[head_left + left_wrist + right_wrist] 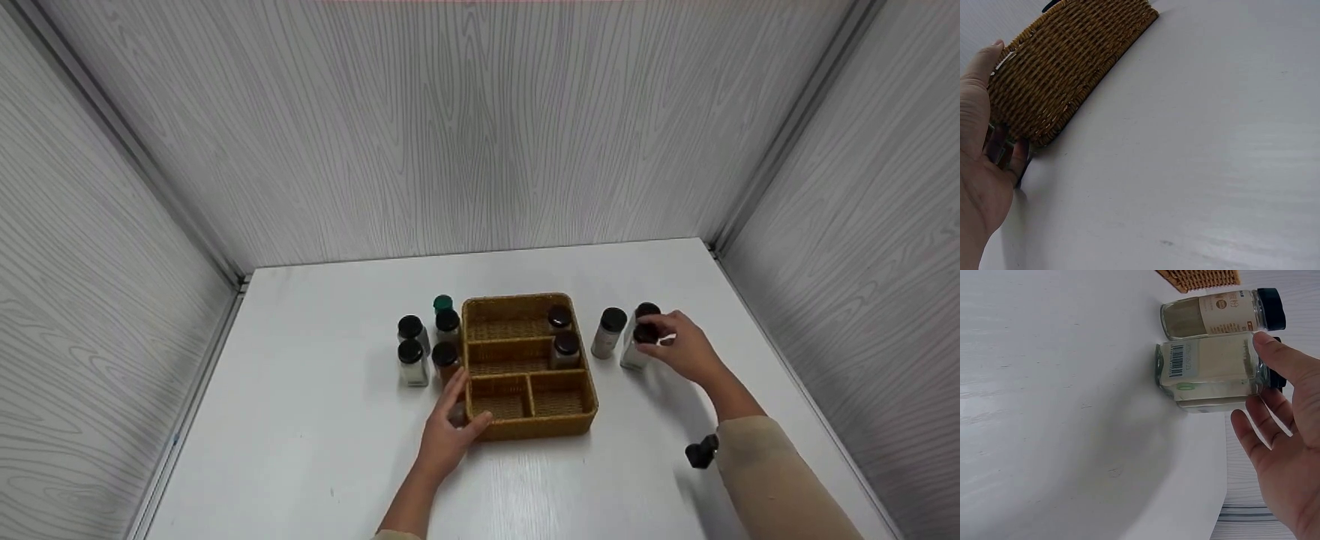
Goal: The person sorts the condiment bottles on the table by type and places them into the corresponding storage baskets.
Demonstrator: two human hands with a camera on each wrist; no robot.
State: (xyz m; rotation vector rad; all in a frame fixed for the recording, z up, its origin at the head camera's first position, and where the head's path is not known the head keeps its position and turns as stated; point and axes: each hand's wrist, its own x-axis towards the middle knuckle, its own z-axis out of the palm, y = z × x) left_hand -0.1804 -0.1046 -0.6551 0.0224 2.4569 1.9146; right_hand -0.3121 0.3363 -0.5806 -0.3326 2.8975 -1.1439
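Observation:
A wicker basket (532, 429) with several compartments stands mid-table. My left hand (442, 444) grips its near left corner; in the left wrist view the thumb lies at the rim and the fingers bend round the woven wall (1061, 67). On the basket's right, my right hand (686, 351) pinches the black cap of a glass spice jar (1219, 365), which has a barcode label. Close by are a second labelled jar (1227, 314) and a third black-capped jar (646, 309), partly hidden. Two black-capped jars, one in the back compartment (559, 318) and one in the middle (566, 346), stand at the right side.
Left of the basket stand several black-capped jars, among them a pale one (412, 366) and a reddish-brown one (445, 355). A green-capped container (442, 303) is behind them. Wood-grain panels (465, 135) enclose the white table (315, 450) at the back and sides.

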